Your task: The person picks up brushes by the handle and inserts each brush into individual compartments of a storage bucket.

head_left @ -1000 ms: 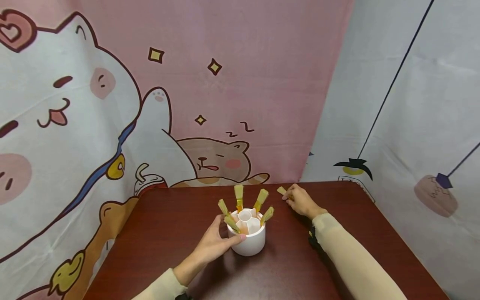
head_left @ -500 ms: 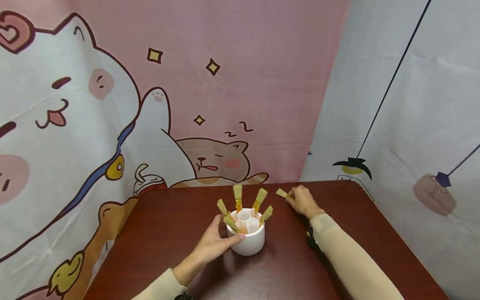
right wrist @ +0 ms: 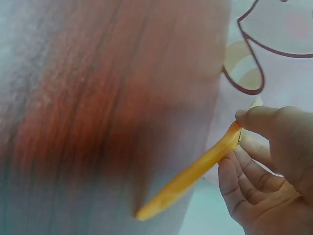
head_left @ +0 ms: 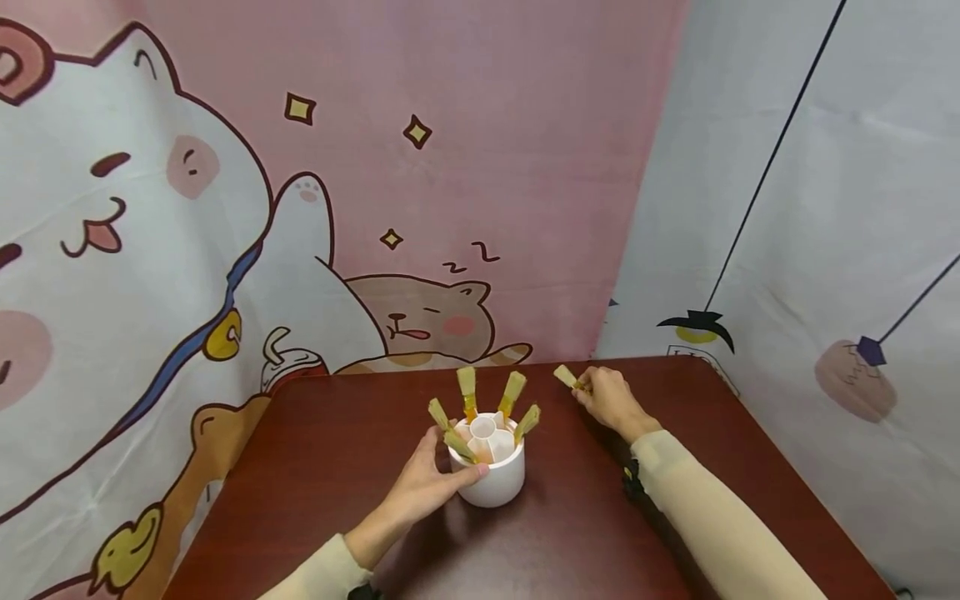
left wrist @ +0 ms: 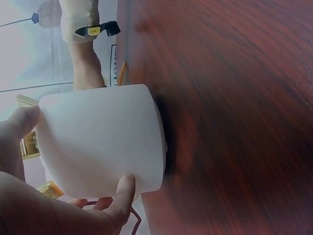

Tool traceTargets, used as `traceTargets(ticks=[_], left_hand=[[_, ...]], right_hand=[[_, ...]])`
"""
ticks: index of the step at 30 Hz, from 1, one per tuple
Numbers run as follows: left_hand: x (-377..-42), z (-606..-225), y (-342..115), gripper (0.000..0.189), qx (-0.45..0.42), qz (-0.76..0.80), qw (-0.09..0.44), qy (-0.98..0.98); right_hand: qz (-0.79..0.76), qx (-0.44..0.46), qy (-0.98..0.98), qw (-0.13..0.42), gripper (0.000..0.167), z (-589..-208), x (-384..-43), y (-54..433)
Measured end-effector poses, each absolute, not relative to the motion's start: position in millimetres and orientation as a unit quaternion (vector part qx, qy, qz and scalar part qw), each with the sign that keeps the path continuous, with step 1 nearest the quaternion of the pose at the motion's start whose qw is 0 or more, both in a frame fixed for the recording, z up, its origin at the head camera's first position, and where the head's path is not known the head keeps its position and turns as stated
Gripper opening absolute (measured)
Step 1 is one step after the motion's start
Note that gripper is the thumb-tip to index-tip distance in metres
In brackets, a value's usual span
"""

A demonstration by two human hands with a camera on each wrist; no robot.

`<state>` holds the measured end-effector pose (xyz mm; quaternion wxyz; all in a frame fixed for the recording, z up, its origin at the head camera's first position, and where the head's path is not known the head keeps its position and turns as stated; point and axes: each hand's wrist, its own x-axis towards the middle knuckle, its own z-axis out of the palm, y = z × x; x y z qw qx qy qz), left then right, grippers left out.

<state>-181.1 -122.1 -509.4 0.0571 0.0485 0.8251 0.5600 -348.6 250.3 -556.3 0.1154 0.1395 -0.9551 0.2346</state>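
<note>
A round white holder with inner compartments [head_left: 491, 485] stands on the table, and several paintbrushes [head_left: 467, 385] lean in it with their pale bristles up. My left hand [head_left: 429, 485] grips the holder's left side, thumb along the near rim. In the left wrist view the holder's smooth wall [left wrist: 102, 142] fills the middle, with fingers against it. Near the table's far edge my right hand [head_left: 611, 400] pinches another paintbrush [head_left: 566, 377], bristles pointing left. The right wrist view shows its orange handle [right wrist: 190, 176] slanting down from between thumb and fingers.
The dark red-brown wooden table [head_left: 337, 450] carries the holder near its middle. Behind it hangs a pink and white cloth with cartoon animals [head_left: 525, 167], reaching the table's far edge. A grey-white cloth [head_left: 847, 250] hangs along the right side.
My right hand stays near the far edge with the paintbrush, whose bristle end now tilts a little more upward. The head view has shifted slightly; my left hand still holds the holder.
</note>
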Motion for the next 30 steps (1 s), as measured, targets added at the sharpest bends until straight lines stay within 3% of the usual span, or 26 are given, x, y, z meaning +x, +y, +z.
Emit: traceTargets(ticks=[30], left_hand=[[-180.6, -511.6, -121.6, 0.091, 0.047, 0.567, 0.040, 0.822]], right_hand=[[0.310, 0.201, -0.883, 0.291, 0.025, -476.7, -246.1, 217.4]])
